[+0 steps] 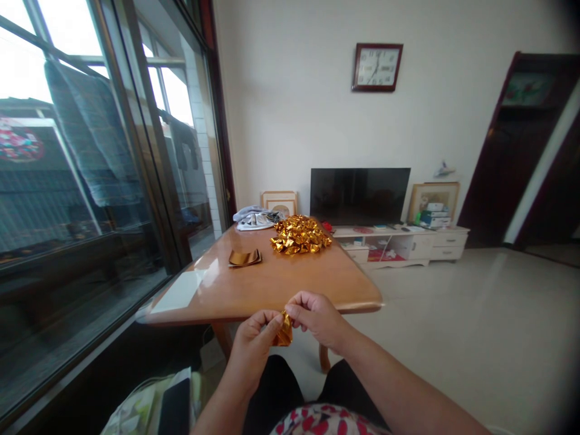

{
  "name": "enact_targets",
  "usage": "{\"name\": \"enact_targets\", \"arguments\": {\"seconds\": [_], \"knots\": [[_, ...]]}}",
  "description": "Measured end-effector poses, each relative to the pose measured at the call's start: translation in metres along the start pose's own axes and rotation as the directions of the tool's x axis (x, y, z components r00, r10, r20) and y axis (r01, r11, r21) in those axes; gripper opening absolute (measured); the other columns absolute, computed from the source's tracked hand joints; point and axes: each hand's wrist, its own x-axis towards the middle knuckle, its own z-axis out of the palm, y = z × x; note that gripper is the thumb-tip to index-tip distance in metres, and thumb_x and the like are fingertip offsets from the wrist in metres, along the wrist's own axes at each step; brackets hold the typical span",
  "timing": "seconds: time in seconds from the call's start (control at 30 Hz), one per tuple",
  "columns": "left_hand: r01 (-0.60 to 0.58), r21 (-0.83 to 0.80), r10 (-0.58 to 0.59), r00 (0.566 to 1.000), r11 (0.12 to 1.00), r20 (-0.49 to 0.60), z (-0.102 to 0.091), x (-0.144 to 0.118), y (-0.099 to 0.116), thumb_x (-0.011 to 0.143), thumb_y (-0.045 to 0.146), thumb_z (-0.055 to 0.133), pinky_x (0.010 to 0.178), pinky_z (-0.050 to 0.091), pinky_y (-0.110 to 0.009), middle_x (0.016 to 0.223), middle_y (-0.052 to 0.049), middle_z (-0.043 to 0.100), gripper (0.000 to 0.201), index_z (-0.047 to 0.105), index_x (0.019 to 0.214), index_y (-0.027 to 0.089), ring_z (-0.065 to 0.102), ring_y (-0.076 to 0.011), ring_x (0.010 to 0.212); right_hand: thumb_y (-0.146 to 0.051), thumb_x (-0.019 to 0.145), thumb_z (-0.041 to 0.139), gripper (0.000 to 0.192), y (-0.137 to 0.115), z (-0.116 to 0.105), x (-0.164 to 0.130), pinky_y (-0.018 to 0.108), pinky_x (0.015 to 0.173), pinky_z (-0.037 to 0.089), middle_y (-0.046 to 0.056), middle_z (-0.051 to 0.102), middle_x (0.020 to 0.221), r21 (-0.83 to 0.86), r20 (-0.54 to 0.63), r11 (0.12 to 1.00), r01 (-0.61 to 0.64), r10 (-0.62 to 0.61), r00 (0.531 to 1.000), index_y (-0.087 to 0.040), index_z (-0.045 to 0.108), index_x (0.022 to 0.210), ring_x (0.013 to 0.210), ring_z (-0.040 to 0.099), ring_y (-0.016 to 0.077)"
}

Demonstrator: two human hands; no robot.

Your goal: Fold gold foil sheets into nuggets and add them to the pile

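Left hand [254, 338] and right hand [318, 318] both pinching gold foil [284, 335], grip closed tight. Probably super light, tears easily, so I'd stick to edges. Folded-foil heap [301, 235]'s at 12 o'clock.

1. There were two hands: the left hand [256, 335] and the right hand [318, 318].
2. One gold piece [284, 334] was held.
3. There was one gold pile [301, 237]; its many pieces overlapped too much to count.
4. There was one stack [245, 258], its sheets too close to count.
5. One table [281, 287] stood there; two legs [324, 357] showed.
6. There was one clock [377, 67].
7. There was one TV [360, 196].
8. There was one cabinet [420, 249].
9. Two picture frames showed: a left frame [278, 194] and a right frame [437, 196].
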Motion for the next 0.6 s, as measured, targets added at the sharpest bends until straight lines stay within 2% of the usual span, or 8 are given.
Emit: {"name": "enact_targets", "arguments": {"seconds": [0.07, 0.23, 0.4, 0.6], "knots": [[0.0, 0.015, -0.001, 1.0, 1.0, 0.012, 0.0005, -0.0006, 0.0009, 0.08, 0.045, 0.07, 0.057, 0.038, -0.021, 0.063, -0.001, 0.06, 0.033, 0.067, 0.071, 0.014, 0.049, -0.0112, 0.057, -0.046, 0.084, 0.066, 0.031, 0.0019, 0.0007, -0.0003, 0.023, 0.058, 0.042, -0.002, 0.06, 0.065, -0.002, -0.004, 1.0, 0.016, -0.016, 1.0, -0.017, 0.06, 0.076, 0.06, 0.053, 0.0105], [-0.005, 0.034, 0.004, 0.999, 0.999, 0.034, 0.0004, -0.0008, 0.0001, 0.08, 0.047, 0.07, 0.057, 0.04, -0.022, 0.063, -0.003, 0.062, 0.035, 0.066, 0.069, 0.014, 0.051, -0.0124, 0.058, -0.054, 0.086, 0.061, 0.038, 0.0073, 0.0005, 0.0016, 0.023, 0.055, 0.04, -0.001, 0.061, 0.061, 0.057, 0.017, 0.997, -0.057, 0.057, 0.998, -0.017, 0.059, 0.076, 0.056, 0.053, 0.0106], [-0.015, 0.044, 0.013, 0.999, 0.999, 0.032, -0.0009, 0.002, -0.0035, 0.08, 0.045, 0.071, 0.058, 0.04, -0.022, 0.063, -0.003, 0.062, 0.033, 0.068, 0.069, 0.014, 0.05, -0.0121, 0.058, -0.05, 0.085, 0.065, 0.035, 0.0072, -0.0003, 0.0025, 0.023, 0.057, 0.041, -0.002, 0.059, 0.063, -0.089, 0.027, 0.996, 0.01, -0.008, 1.0, -0.017, 0.061, 0.074, 0.059, 0.052, 0.0109], [-0.009, 0.037, 0.007, 0.997, 0.999, 0.072, -0.009, 0.0056, -0.0037, 0.084, 0.043, 0.067, 0.066, 0.043, -0.025, 0.071, -0.004, 0.066, 0.031, 0.069, 0.076, 0.014, 0.055, -0.0149, 0.067, -0.049, 0.087, 0.064, 0.035, 0.0071, -0.0014, 0.0018, 0.024, 0.059, 0.042, -0.002, 0.059, 0.063, -0.028, -0.011, 0.999, 0.045, -0.046, 0.999, -0.017, 0.06, 0.074, 0.06, 0.054, 0.0117]]}}
